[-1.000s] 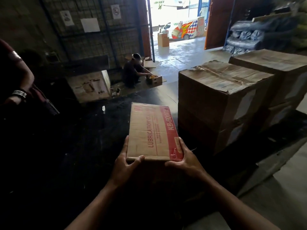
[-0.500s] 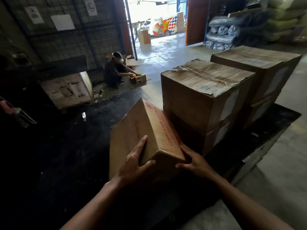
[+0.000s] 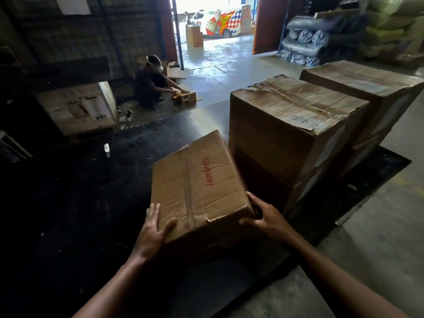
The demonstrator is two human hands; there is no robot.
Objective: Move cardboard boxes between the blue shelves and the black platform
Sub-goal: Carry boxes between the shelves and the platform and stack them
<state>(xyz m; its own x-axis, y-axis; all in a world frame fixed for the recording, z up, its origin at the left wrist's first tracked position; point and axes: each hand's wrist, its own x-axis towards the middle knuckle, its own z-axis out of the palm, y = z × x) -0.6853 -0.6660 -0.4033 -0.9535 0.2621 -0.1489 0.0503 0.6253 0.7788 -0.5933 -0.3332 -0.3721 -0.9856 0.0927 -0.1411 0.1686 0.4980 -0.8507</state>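
Note:
A brown cardboard box (image 3: 197, 180) with red lettering and a taped seam lies low over the black platform (image 3: 68, 203), its seamed face up. My left hand (image 3: 153, 230) grips its near left corner, thumb on top. My right hand (image 3: 266, 219) grips the near right corner from the side. Right beside it stands a large stack of cardboard boxes (image 3: 289, 125), with a second stack (image 3: 367, 88) behind that. No blue shelves are in view.
A person (image 3: 149, 81) crouches at the back over a small box (image 3: 188, 97). A big carton (image 3: 80, 109) stands at the left rear. Wrapped bundles (image 3: 305, 40) and sacks lie at the far right. Grey concrete floor (image 3: 378, 226) borders the platform on the right.
The box has been tipped over from showing its red-printed side to its seamed face up, and lowered to the platform beside the big stack. Both hands stayed on its near corners.

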